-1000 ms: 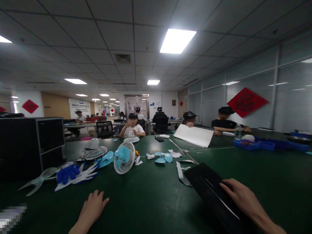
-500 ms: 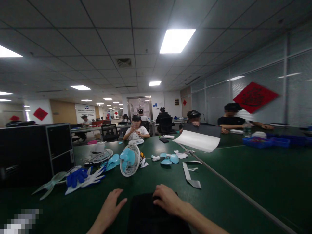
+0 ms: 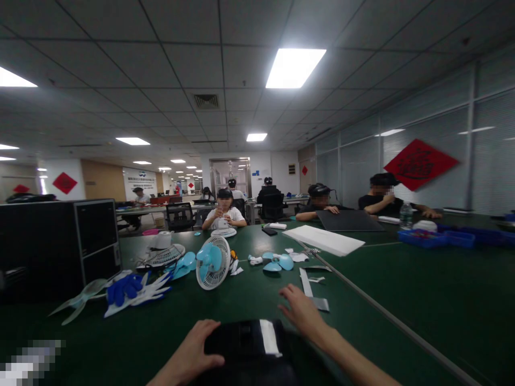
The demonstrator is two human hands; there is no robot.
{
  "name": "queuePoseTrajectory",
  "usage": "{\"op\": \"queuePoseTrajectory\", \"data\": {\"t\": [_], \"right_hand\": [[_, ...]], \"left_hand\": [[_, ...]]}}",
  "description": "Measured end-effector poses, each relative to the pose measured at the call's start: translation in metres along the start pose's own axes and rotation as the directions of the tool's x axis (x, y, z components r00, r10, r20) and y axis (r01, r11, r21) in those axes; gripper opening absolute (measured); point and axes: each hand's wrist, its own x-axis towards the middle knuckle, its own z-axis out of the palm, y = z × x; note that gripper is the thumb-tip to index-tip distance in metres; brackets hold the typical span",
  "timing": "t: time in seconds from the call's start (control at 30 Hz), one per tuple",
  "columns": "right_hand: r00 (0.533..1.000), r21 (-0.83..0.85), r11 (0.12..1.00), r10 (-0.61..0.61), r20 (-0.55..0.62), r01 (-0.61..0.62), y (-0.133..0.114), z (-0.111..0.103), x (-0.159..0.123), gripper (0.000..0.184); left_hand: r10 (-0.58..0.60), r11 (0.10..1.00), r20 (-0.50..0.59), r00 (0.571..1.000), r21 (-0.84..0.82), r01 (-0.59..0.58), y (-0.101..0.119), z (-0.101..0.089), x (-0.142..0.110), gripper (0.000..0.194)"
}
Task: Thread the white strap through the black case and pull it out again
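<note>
A dark black case (image 3: 237, 343) with a pale strip (image 3: 269, 338) across its top stands at the bottom middle, its near part cut off by the frame. My left hand (image 3: 197, 346) holds its left end, fingers over the far corner and thumb on the near side. To the right of the case, my right hand (image 3: 303, 311) hovers with its fingers apart and nothing in them. Just beyond that hand lies a bent silvery strip (image 3: 306, 284) on the green table (image 3: 362, 332).
A small white fan with blue blades (image 3: 213, 262) stands ahead. Blue-and-white gloves (image 3: 132, 292) and a clear fan blade (image 3: 82, 300) lie left, beside a black computer case (image 3: 96, 236). Loose blue blades (image 3: 277, 262) and a white sheet (image 3: 324, 239) lie farther off. Several people sit beyond.
My left hand has moved right onto the case. My right hand has come off it, up and to the right. The pale strip now shows. Across the table, a person's dark board has tilted down.
</note>
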Motion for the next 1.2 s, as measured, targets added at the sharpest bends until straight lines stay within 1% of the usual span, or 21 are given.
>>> {"op": "queuePoseTrajectory", "data": {"t": [0.1, 0.17, 0.23, 0.3, 0.4, 0.57, 0.63, 0.7, 0.77, 0.8, 0.87, 0.9, 0.97, 1.0, 1.03, 1.07, 1.1, 1.13, 1.17, 1.2], "right_hand": [[0.983, -0.159, 0.972, 0.159, -0.089, -0.172, 0.043, -0.007, -0.002, 0.025], [0.969, -0.225, 0.944, 0.225, -0.097, -0.242, 0.063, -0.006, -0.003, 0.026], [0.960, -0.271, 0.920, 0.273, -0.070, -0.281, 0.074, -0.004, -0.004, 0.028], [0.951, -0.298, 0.905, 0.308, -0.034, -0.303, 0.078, -0.002, -0.005, 0.028], [0.944, -0.299, 0.901, 0.329, 0.001, -0.314, 0.076, -0.003, -0.004, 0.024], [0.935, -0.278, 0.898, 0.353, -0.005, -0.341, 0.075, -0.016, -0.003, 0.019], [0.921, -0.269, 0.884, 0.387, -0.037, -0.382, 0.079, -0.027, -0.003, 0.019], [0.905, -0.264, 0.867, 0.417, -0.080, -0.423, 0.086, -0.041, -0.006, 0.023], [0.889, -0.255, 0.852, 0.430, -0.155, -0.457, 0.093, -0.056, -0.010, 0.029], [0.878, -0.240, 0.848, 0.430, -0.213, -0.473, 0.095, -0.063, -0.012, 0.031], [0.839, -0.167, 0.857, 0.407, -0.361, -0.487, 0.095, -0.075, -0.015, 0.031], [0.812, -0.106, 0.874, 0.387, -0.436, -0.474, 0.093, -0.079, -0.017, 0.031], [0.767, 0.046, 0.920, 0.352, -0.536, -0.390, 0.083, -0.084, -0.018, 0.032], [0.756, 0.136, 0.934, 0.349, -0.553, -0.332, 0.075, -0.085, -0.018, 0.033], [0.758, 0.233, 0.934, 0.357, -0.545, -0.272, 0.066, -0.084, -0.018, 0.034], [0.773, 0.335, 0.916, 0.373, -0.513, -0.220, 0.057, -0.083, -0.018, 0.034], [0.796, 0.441, 0.880, 0.392, -0.461, -0.177, 0.047, -0.082, -0.018, 0.034], [0.826, 0.549, 0.824, 0.405, -0.392, -0.143, 0.038, -0.080, -0.018, 0.034], [0.858, 0.653, 0.748, 0.408, -0.311, -0.119, 0.029, -0.077, -0.018, 0.032], [0.889, 0.745, 0.658, 0.398, -0.224, -0.107, 0.021, -0.074, -0.019, 0.031]], "left_hand": [[-0.004, 1.000, -0.006, 1.000, 0.004, 0.004, 0.004, -0.002, -0.001, 0.086], [0.001, 1.000, -0.011, 1.000, 0.014, 0.000, 0.002, -0.001, -0.001, 0.085], [0.003, 1.000, -0.013, 1.000, 0.025, -0.002, -0.002, -0.001, 0.000, 0.084], [0.008, 0.999, -0.017, 1.000, 0.035, -0.007, -0.006, -0.001, 0.001, 0.084], [0.005, 1.000, -0.027, 1.000, 0.030, -0.004, -0.007, -0.002, 0.001, 0.082], [-0.026, 1.000, -0.037, 0.999, 0.005, 0.026, -0.008, -0.003, 0.001, 0.081], [-0.021, 1.000, -0.042, 0.999, -0.002, 0.021, -0.011, -0.002, 0.002, 0.081], [-0.017, 1.000, -0.043, 0.999, -0.003, 0.017, -0.013, -0.001, 0.003, 0.080], [-0.015, 1.000, -0.044, 0.999, 0.003, 0.015, -0.013, -0.001, 0.003, 0.080], [-0.020, 1.000, -0.045, 0.999, 0.008, 0.020, -0.012, -0.002, 0.002, 0.079], [-0.028, 1.000, -0.044, 0.999, 0.011, 0.028, -0.010, -0.002, 0.001, 0.079], [-0.028, 1.000, -0.045, 0.999, 0.010, 0.028, -0.010, -0.003, 0.001, 0.080], [-0.020, 1.000, -0.050, 0.999, 0.005, 0.020, -0.010, -0.002, 0.000, 0.081], [-0.012, 1.000, -0.050, 0.999, 0.001, 0.013, -0.012, -0.001, 0.001, 0.082], [-0.007, 1.000, -0.052, 0.999, -0.005, 0.007, -0.014, 0.000, 0.002, 0.082], [-0.001, 1.000, -0.063, 0.998, -0.011, 0.000, -0.017, 0.001, 0.003, 0.081], [0.006, 1.000, -0.088, 0.996, -0.018, -0.008, -0.020, 0.002, 0.006, 0.078], [0.016, 0.999, -0.134, 0.991, -0.026, -0.020, -0.023, 0.002, 0.008, 0.074], [0.025, 0.999, -0.203, 0.979, -0.035, -0.033, -0.026, 0.002, 0.011, 0.069], [0.028, 0.998, -0.289, 0.957, -0.049, -0.043, -0.029, 0.000, 0.014, 0.065]]}}
